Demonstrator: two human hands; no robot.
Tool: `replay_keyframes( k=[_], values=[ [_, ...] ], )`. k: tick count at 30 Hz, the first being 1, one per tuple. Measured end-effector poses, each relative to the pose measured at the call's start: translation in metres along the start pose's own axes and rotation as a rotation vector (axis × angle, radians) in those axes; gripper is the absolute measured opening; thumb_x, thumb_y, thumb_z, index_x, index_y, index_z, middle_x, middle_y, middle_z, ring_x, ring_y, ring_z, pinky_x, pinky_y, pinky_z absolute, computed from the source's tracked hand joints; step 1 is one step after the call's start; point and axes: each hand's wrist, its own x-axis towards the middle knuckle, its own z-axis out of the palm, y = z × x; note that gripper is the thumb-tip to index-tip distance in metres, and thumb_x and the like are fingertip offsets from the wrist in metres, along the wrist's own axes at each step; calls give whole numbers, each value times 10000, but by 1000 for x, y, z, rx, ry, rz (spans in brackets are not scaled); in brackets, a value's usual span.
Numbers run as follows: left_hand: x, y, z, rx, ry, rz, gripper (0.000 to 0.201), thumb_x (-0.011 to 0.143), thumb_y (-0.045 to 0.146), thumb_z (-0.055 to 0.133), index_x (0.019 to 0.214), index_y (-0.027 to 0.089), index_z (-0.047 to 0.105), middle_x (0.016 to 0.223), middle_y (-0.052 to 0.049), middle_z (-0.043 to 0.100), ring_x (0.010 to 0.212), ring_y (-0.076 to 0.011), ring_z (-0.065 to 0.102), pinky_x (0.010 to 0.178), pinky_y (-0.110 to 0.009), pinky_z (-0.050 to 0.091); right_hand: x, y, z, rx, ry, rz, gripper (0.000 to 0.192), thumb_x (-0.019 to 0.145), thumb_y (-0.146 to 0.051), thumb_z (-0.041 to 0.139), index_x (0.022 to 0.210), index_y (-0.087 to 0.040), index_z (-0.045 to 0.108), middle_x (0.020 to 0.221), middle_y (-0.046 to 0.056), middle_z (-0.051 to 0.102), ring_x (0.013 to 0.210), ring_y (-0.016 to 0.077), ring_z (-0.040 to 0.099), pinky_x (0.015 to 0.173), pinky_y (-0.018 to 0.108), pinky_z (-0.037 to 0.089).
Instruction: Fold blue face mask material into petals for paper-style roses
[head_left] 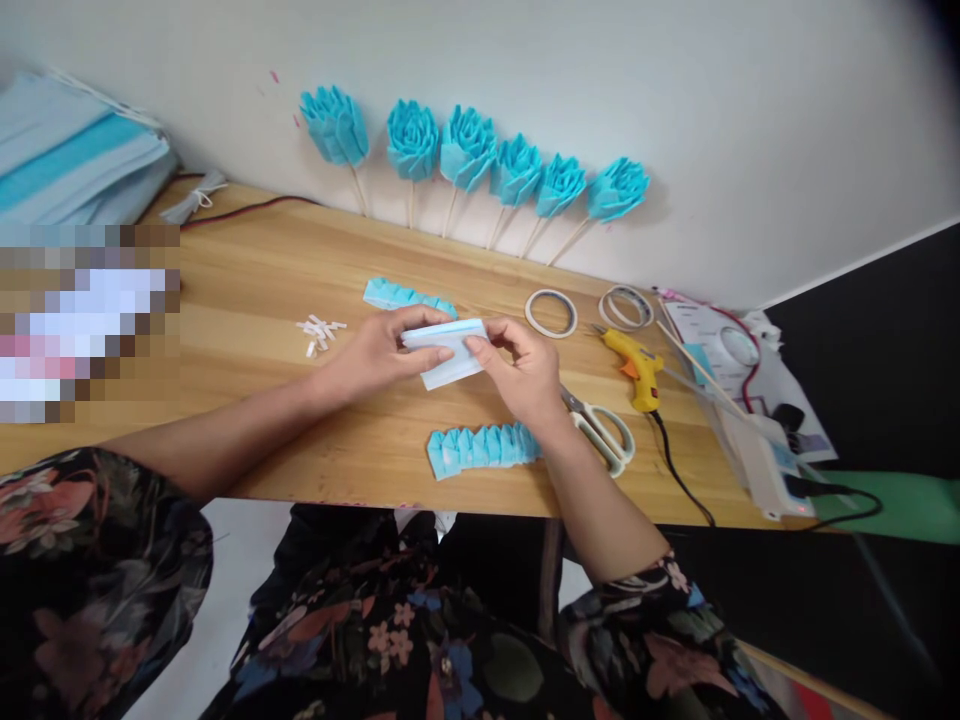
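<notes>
Both hands pinch a folded pale blue face mask (448, 362) above the table. My left hand (390, 350) grips its left end, thumb lying across the front. At the right end, my right hand (521, 365) presses it between thumb and fingers. Behind the hands lies a pleated blue strip (397, 293), partly covered by the left fingers. A second pleated blue strip (476, 447) rests near the front edge, its right end under my right wrist. White-handled scissors (611, 430) lie beside my right wrist, blades partly hidden.
Several blue flowers on sticks (469, 150) lean against the wall. Rolls of tape (551, 314), a yellow glue gun (634, 365) with a cord and a power strip (772, 470) are at right. Small white pieces (319, 335) lie left; stacked masks (75, 150) stand far left.
</notes>
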Motion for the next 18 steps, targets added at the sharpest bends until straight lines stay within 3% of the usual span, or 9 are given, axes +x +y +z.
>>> replay_keyframes(
  k=[3, 6, 13, 18],
  values=[
    [0, 0, -1, -75, -47, -57, 350, 843, 505, 683, 922, 167, 732, 883, -42, 746, 796, -173, 667, 689, -275, 533, 0, 2, -1, 55, 30, 38, 176, 864, -388, 677, 904, -221, 714, 882, 10, 748, 796, 146, 665, 766, 311, 549],
    [0, -1, -2, -118, -15, -68, 327, 855, 491, 674, 868, 174, 751, 847, -34, 756, 815, -181, 675, 726, -296, 551, 1, 4, -1, 99, 20, 62, 209, 850, -415, 693, 929, -222, 716, 909, 18, 751, 820, 151, 670, 777, 316, 556],
    [-2, -6, -1, -19, 26, -89, 266, 844, 423, 683, 779, 169, 729, 675, -14, 691, 664, -164, 623, 556, -262, 476, 3, 5, -2, 125, -56, 50, 335, 805, -406, 746, 1090, -235, 700, 1053, 28, 738, 900, 148, 662, 865, 320, 543],
    [-3, -5, 1, 13, 37, -108, 255, 831, 408, 685, 745, 169, 698, 623, -7, 640, 610, -156, 586, 520, -263, 441, 2, 4, -2, 53, 7, 64, 185, 858, -404, 687, 893, -225, 715, 844, -3, 715, 769, 132, 627, 778, 298, 527]
  ],
)
